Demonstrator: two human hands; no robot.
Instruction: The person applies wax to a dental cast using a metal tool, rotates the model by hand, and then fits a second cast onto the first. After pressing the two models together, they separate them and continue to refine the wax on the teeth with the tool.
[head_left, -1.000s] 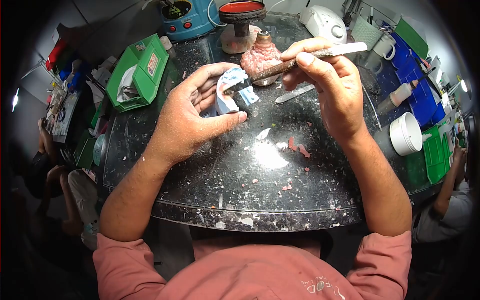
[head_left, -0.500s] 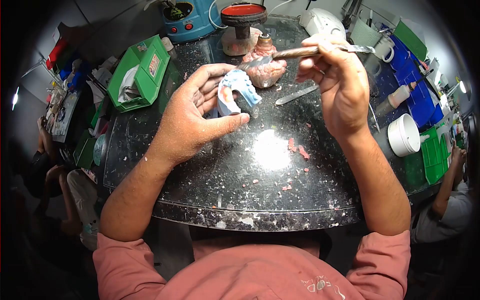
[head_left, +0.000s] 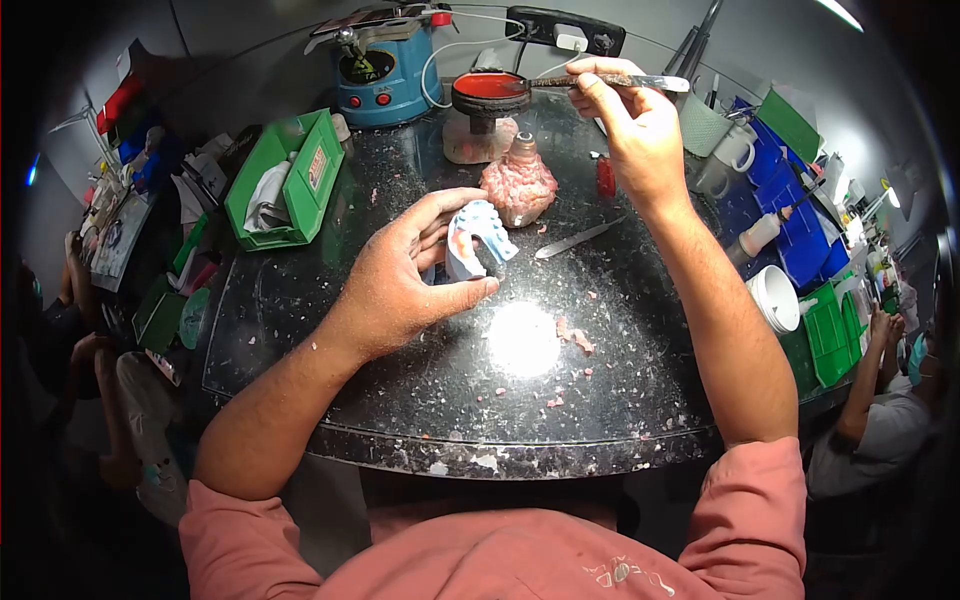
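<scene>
My left hand (head_left: 390, 285) holds a light-blue dental cast (head_left: 466, 240), thumb at its lower edge and fingers behind. The horseshoe-shaped arch faces up, with a pinkish patch on its inner left side. In my right hand (head_left: 640, 135) is a dark-handled wax knife (head_left: 560, 82), gripped between thumb and fingers. The knife's far end reaches the red wax in a round black dish (head_left: 490, 104); whether it dips in cannot be made out. Below the dish stands a lump crusted with pink wax (head_left: 518, 190), with a metal neck on top. A flat metal spatula (head_left: 578, 239) lies nearby.
Pink wax scraps (head_left: 574, 336) are scattered on the black table (head_left: 420, 390). A green bin (head_left: 312, 185) and a blue machine (head_left: 385, 85) stand at the back left. On the right are a white tub (head_left: 775, 300) and a green tray (head_left: 832, 335). Other people sit at both sides.
My right hand has moved up and back, carrying the wax knife from above the cast to the wax dish. The left hand still holds the cast; the view has tilted upward.
</scene>
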